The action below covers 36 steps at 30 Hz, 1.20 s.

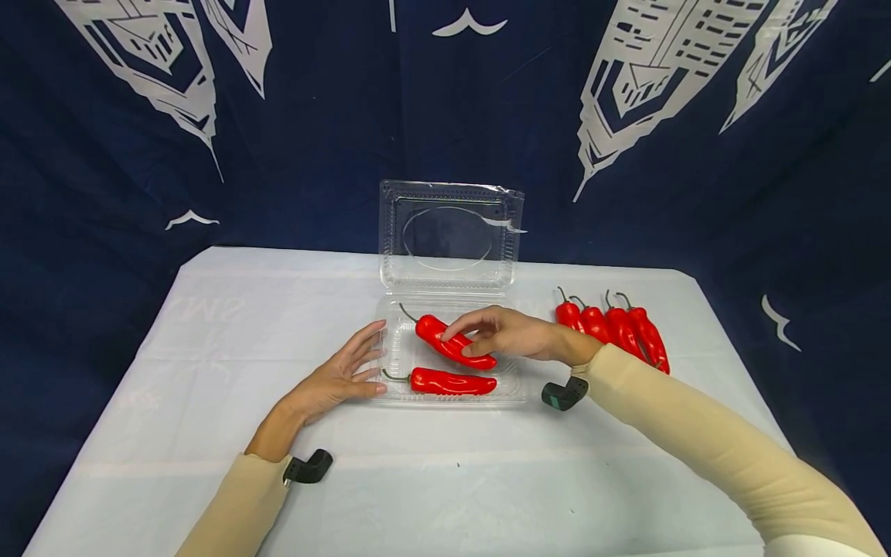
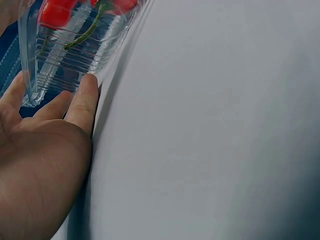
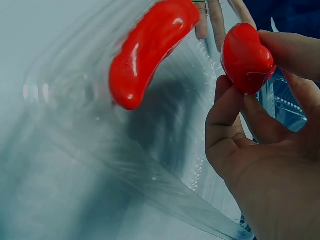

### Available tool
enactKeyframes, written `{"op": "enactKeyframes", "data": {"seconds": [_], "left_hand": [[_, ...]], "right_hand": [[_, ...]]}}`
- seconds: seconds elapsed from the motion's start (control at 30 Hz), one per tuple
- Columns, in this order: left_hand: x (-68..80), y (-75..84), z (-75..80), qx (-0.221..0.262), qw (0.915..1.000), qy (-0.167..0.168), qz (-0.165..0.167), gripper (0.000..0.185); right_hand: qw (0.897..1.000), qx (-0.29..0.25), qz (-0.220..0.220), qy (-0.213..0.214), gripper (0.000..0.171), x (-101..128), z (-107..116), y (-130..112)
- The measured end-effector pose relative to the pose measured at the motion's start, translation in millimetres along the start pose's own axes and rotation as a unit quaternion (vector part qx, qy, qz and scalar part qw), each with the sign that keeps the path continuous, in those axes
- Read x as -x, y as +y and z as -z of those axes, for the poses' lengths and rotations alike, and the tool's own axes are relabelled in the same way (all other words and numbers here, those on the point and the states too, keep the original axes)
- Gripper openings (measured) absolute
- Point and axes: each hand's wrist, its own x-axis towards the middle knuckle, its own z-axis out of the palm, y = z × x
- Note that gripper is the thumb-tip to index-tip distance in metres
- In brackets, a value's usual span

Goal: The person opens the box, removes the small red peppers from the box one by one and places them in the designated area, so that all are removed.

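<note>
A clear plastic clamshell box (image 1: 511, 391) lies on the white table with its lid (image 1: 448, 275) standing open behind it. One red chili pepper (image 1: 452, 382) lies along the near side of its tray. Over the tray, my right hand (image 1: 504, 333) pinches a second red pepper (image 1: 433, 329) between thumb and fingers, its green stem pointing to the far left. The right wrist view shows this pepper (image 3: 245, 57) end-on in the grip. My left hand (image 1: 337, 381) rests at the box's left side, fingers extended; in the left wrist view its fingertips (image 2: 87, 85) touch the plastic wall.
Several red peppers (image 1: 619, 329) lie side by side on the table at the right, partly behind the right forearm. White cloth covers the table (image 1: 230, 325). A dark blue curtain (image 1: 313, 155) with white prints hangs behind it.
</note>
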Motion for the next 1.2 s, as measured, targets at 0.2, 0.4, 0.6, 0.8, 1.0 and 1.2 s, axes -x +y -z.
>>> {"op": "enactKeyframes", "data": {"seconds": [0.2, 0.4, 0.6, 0.8, 1.0, 1.2], "left_hand": [[-0.1, -0.7, 0.2, -0.001, 1.0, 0.003, 0.001, 0.103], [-1.2, -0.8, 0.3, 0.004, 1.0, 0.002, 0.002, 0.105], [-0.6, -0.5, 0.0, 0.005, 1.0, 0.003, 0.003, 0.104], [-0.4, -0.2, -0.1, 0.003, 1.0, 0.0, -0.004, 0.104], [0.3, 0.3, -0.4, -0.001, 1.0, 0.001, -0.002, 0.104], [-0.1, -0.2, -0.6, -0.004, 1.0, -0.001, -0.005, 0.104]], "right_hand": [[1.0, -0.008, 0.011, 0.01, 0.039, 5, 2, -2], [1.0, -0.02, 0.018, 0.016, 0.04, 12, 6, -2], [0.999, -0.023, 0.015, 0.024, 0.041, 18, 9, 0], [0.998, -0.045, 0.009, 0.032, 0.041, 24, 10, 2], [0.998, -0.048, 0.015, 0.038, 0.041, 28, 11, 3], [0.998, -0.049, 0.02, 0.044, 0.042, 36, 13, 4]]}}
